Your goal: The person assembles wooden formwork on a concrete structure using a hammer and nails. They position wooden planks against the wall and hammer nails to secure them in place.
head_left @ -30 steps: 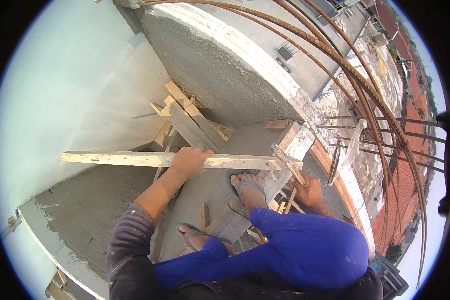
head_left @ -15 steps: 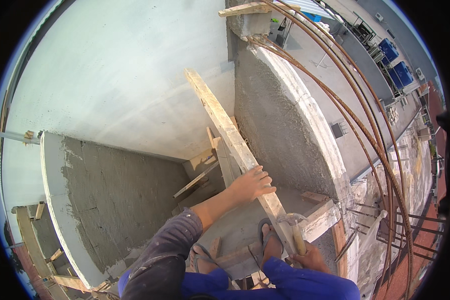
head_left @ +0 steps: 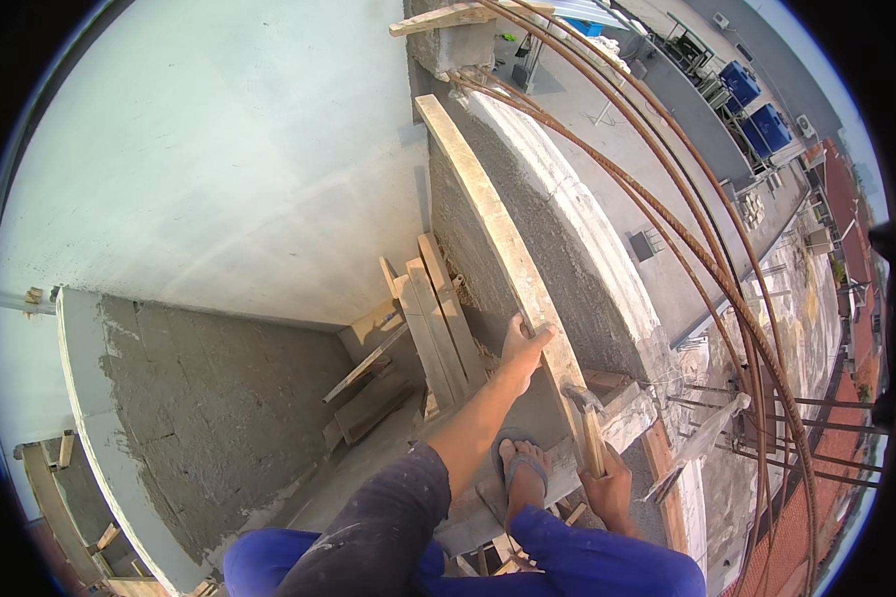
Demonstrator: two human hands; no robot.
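A long wooden plank (head_left: 493,214) slopes from beside the rough plastered wall on the right down toward my lap. My left hand (head_left: 526,353) is closed on the plank's left edge, below its middle, thumb on top. My right hand (head_left: 607,488) grips a hammer by its wooden handle (head_left: 593,448) near the plank's lower end. The hammer's metal head (head_left: 582,400) points up and overlaps the plank; whether it touches cannot be told. Below my left hand, one foot in a flip-flop (head_left: 524,466) stands on a ledge.
Several boards (head_left: 433,318) lean in the recess below. A low, rough grey wall (head_left: 219,398) stands to the left, with a tall pale wall (head_left: 209,149) behind. Rusty rebar rods (head_left: 707,259) curve along the right, above a lower roof deck (head_left: 587,139).
The plank has swung rightward, toward the right-hand wall, with my left hand moving along with it. More of the boards below now shows. My right hand still holds the hammer.
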